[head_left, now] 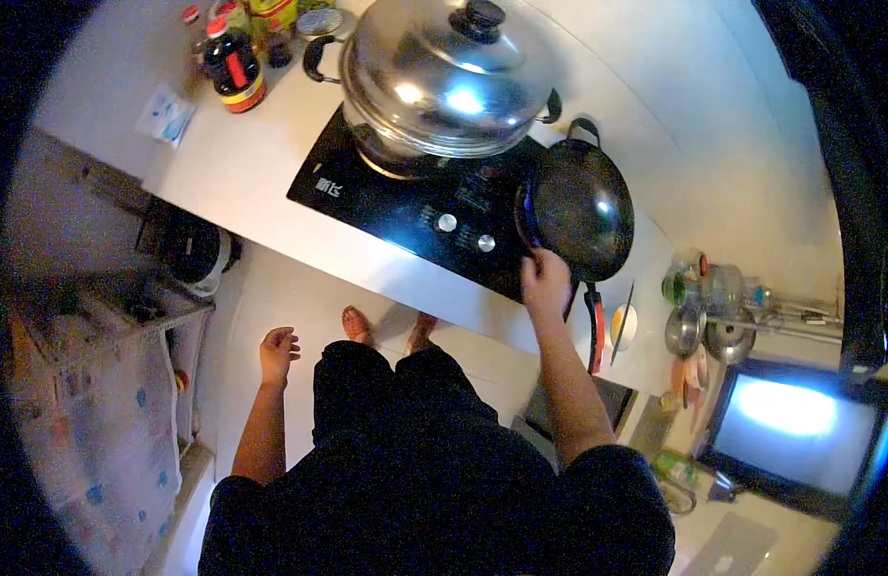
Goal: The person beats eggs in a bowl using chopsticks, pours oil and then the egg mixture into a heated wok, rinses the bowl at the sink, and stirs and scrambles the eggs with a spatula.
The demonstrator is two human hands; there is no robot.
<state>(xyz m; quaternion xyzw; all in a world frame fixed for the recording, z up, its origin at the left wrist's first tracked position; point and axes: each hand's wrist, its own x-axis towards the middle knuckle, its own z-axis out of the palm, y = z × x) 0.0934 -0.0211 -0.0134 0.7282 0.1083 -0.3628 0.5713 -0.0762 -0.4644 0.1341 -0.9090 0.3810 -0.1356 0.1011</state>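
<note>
My left hand (279,354) hangs below the counter's front edge, holding nothing, with its fingers loosely bent and apart. My right hand (548,283) is closed at the lower left rim of a black wok (583,206), over the right end of the black cooktop (396,226). What its fingers grip, if anything, is hidden. A dark curved rim (526,216) shows just above the fingers. The wok's red and black handle (595,328) extends to the right of my hand. Two silver knobs (447,223) sit left of it. A large lidded steel pot (444,82) stands on the cooktop.
Sauce bottles (235,72) and a tissue pack (166,117) stand at the counter's left. A small white bowl (624,328) with a knife or stick across it lies right of the wok handle. Glass lids and jars (718,302) are farther right. A rice cooker (199,254) sits at left.
</note>
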